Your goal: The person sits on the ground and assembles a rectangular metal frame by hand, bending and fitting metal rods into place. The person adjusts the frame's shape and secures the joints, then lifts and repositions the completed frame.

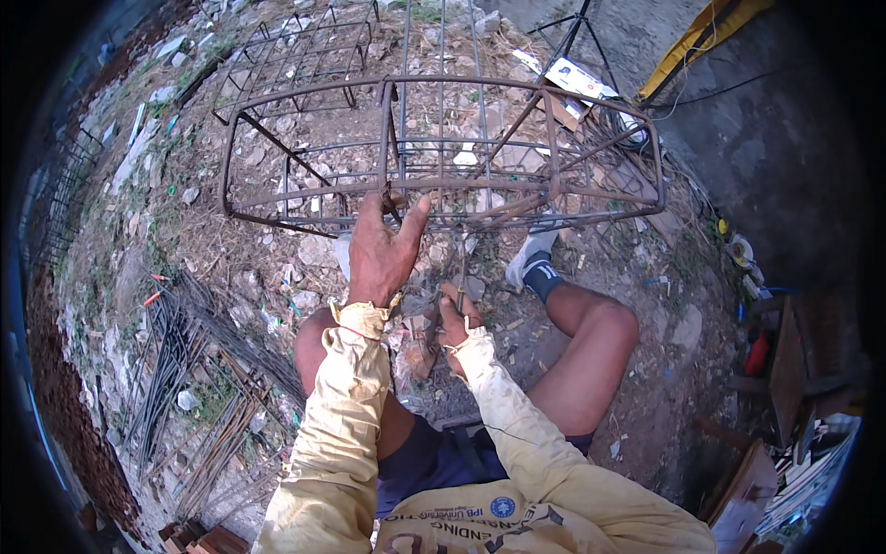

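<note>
Two bare hands work at a rectangular rebar cage (443, 183), which stands directly in front of the seated person, over rubble-strewn ground (194, 240).

Clearance, left: cage end is well apart from the black rod bundle (171, 351), which lies outside the left knee; loose stones between. Beyond the upper-left corner, a second rebar cage (297, 65) limits room. Right: end bars come near a white printed box (581, 76), tripod (574, 26) behind it. Right shoe (528, 251) sits just beside the near lower edge. Both forearms have open space between the knees.

Cage: brown, rust-toned bars, rounded corners, one upright hoop near mid-span.

Left hand (380, 254): touches the near rail at that hoop's foot, thumb spread; closure round the bar, cannot tell. Right hand (452, 323): lower, fingers curled round a slim dark tool (461, 288), kind unclear.
</note>
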{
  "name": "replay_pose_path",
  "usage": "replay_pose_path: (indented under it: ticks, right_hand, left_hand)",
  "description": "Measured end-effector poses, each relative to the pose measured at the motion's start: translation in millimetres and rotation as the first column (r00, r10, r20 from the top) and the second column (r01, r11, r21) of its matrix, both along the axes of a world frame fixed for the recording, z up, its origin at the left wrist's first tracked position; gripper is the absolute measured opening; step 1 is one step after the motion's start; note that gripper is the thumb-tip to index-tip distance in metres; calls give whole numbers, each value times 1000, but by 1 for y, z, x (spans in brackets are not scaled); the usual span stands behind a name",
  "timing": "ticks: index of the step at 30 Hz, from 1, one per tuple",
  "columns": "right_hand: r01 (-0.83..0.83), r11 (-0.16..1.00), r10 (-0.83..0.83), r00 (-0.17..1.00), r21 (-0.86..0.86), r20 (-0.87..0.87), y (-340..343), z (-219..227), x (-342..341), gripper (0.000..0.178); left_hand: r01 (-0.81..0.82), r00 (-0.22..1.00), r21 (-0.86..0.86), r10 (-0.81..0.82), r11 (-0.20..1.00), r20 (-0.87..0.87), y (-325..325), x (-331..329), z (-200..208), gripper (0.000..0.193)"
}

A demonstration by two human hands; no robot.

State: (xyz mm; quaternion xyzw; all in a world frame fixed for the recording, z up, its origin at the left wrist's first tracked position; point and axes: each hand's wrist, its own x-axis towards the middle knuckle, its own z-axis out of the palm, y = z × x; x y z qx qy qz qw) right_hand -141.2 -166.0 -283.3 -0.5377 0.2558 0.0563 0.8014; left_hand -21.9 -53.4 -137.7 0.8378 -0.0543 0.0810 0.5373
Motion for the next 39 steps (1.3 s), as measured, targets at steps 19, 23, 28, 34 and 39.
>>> replay_pose_path:
  ticks: [19,23,28,34,39]
  right_hand:
    - [-274,951,214,919,-144,-331,-55,53,-5,38]
    - [-402,910,326,846,-104,-421,-81,76,0,44]
    - [-420,907,357,809,-34,-467,-83,106,11,38]
    - [-225,932,340,816,284,-468,-81,71,-4,42]
    - [-150,467,367,930,872,-36,-77,18,-28,40]
  left_hand:
    - [29,980,123,-52,992,191,7,-15,-17,37]
    - [18,963,143,-55,990,264,-1,-19,-27,37]
    - [3,981,137,-30,991,194,-1,-17,-26,37]
    - [21,999,-31,-20,999,34,1,-20,-22,39]
    - [-216,951,-161,170,963,-257,-13,-48,-54,59]
